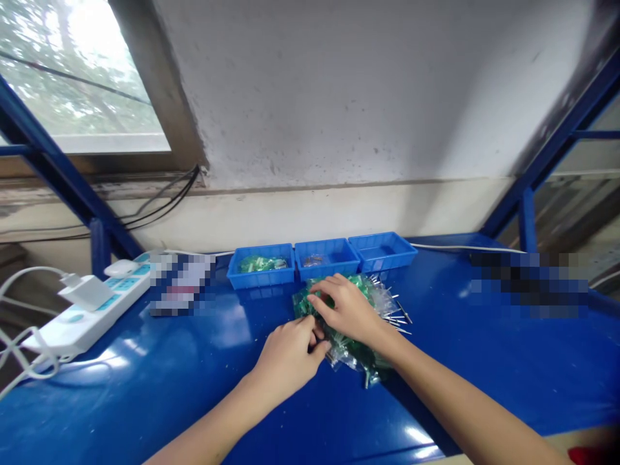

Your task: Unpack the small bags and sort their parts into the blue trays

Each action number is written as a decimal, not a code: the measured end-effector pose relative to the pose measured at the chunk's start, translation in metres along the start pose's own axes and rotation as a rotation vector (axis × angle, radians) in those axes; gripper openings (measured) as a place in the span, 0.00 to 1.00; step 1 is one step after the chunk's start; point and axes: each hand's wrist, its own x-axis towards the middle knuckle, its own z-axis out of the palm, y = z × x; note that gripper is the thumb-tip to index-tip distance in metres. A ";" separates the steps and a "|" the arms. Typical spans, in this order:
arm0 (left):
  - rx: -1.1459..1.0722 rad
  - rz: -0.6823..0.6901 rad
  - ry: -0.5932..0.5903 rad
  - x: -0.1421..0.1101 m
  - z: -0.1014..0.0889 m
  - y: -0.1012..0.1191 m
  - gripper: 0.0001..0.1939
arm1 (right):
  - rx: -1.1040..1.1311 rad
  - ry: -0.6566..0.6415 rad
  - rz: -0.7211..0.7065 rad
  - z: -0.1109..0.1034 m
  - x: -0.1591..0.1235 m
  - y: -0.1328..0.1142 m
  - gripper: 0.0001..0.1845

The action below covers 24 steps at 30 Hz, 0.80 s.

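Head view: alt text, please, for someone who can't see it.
Left hand and right hand work at a pile of green and clear packets and thin metallic rods on a blue table. Three blue trays stand behind; a white power strip lies far left.

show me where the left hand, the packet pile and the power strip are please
left hand (289, 354): head view, on the back of the hand
packet pile (357, 354): head view, on its near part, below the right hand
power strip (98, 319): head view, on its white body

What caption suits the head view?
Left hand and right hand at a pile of green and clear plastic packets, three blue trays behind.
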 end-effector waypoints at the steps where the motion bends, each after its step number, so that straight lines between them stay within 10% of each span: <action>1: 0.002 0.004 -0.011 0.001 -0.001 -0.002 0.03 | 0.004 0.000 0.000 0.000 0.000 0.000 0.09; 16: 0.044 -0.015 -0.058 -0.006 -0.017 -0.003 0.10 | -0.015 -0.009 0.024 -0.002 0.000 0.002 0.11; 24: -0.323 -0.078 -0.001 0.003 -0.033 -0.021 0.06 | 0.044 0.045 0.018 -0.003 0.001 0.000 0.12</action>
